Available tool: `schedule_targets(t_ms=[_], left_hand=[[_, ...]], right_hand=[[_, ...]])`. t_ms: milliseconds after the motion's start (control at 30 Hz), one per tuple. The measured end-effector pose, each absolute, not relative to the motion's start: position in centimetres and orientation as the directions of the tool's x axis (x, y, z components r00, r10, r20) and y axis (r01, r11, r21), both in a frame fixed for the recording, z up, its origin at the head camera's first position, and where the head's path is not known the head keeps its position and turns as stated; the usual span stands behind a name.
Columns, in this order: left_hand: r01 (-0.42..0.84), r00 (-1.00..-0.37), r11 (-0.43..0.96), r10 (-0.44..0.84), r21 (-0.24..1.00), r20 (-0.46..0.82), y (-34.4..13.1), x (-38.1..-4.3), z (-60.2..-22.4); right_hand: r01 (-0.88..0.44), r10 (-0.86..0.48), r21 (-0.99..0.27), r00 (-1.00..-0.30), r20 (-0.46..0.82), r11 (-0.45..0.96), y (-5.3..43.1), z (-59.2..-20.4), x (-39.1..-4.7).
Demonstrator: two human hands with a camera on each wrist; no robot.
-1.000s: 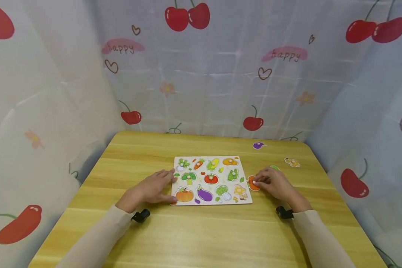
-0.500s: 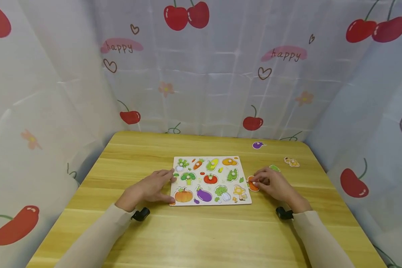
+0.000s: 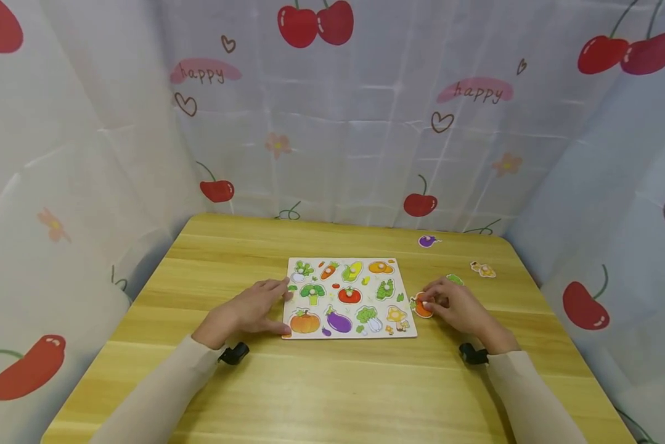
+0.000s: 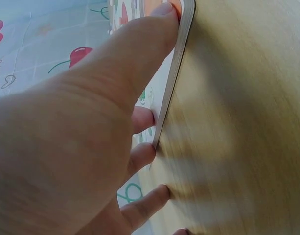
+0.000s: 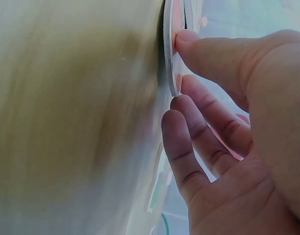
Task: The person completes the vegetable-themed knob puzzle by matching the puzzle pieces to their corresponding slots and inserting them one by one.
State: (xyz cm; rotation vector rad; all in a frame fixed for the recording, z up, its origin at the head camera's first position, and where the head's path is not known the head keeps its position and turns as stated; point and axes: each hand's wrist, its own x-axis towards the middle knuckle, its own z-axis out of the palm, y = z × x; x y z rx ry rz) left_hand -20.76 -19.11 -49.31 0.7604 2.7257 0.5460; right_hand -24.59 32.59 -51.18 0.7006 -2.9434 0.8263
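In the head view a vegetable puzzle board (image 3: 321, 314) lies flat on the table. My left hand (image 3: 249, 310) rests at its left edge, fingers spread. The left wrist view shows the thumb (image 4: 162, 29) on the board's top near a corner, while several fingertips touch the edge or table. Right of the board, my right hand (image 3: 458, 305) pinches an orange pumpkin puzzle piece (image 3: 420, 311) from above. In the right wrist view that piece's rim (image 5: 169, 58) shows a dark gap or shadow beneath it. The fingers partly cover the piece.
Beyond the right hand lie a green piece (image 3: 455, 279), partly hidden, and yellow mushroom-like pieces (image 3: 484, 269). A purple eggplant piece (image 3: 427, 241) is near the back edge. The wooden table (image 3: 332, 388) is enclosed by a cherry-print curtain (image 3: 360, 154).
The pumpkin piece has shifted slightly right and tilted a little with my right hand pinching it. My left hand stays at the board's edge. The camera view has moved slightly.
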Motion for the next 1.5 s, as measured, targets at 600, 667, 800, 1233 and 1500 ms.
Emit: schedule_targets(t_ms=[600,667,800,1233,1500], left_hand=[[0.435,-0.827,0.787,0.541,0.436,-0.151,-19.0,-20.6,-49.1],[0.435,-0.828,0.787,0.541,0.437,-0.148,-18.9,-20.6,-49.1],[0.437,-0.830,0.787,0.540,0.435,-0.143,-18.9,-20.6,-49.1],[0.430,-0.832,0.792,0.533,0.433,-0.150,-19.0,-20.5,-49.2],[0.428,-0.830,0.791,0.536,0.438,-0.155,-19.1,-20.6,-49.2]], right_hand=[[-0.443,-0.374,-0.462,-0.897,0.237,0.769,30.8,-50.4,-24.4],[-0.443,-0.372,-0.457,-0.896,0.242,0.771,30.3,-50.4,-24.4],[-0.456,-0.380,-0.461,-0.890,0.252,0.761,29.0,-50.0,-24.2],[-0.475,-0.426,-0.463,-0.879,0.213,0.749,24.0,-50.4,-23.7],[-0.529,-0.490,-0.470,-0.845,0.216,0.706,21.1,-50.5,-23.5]])
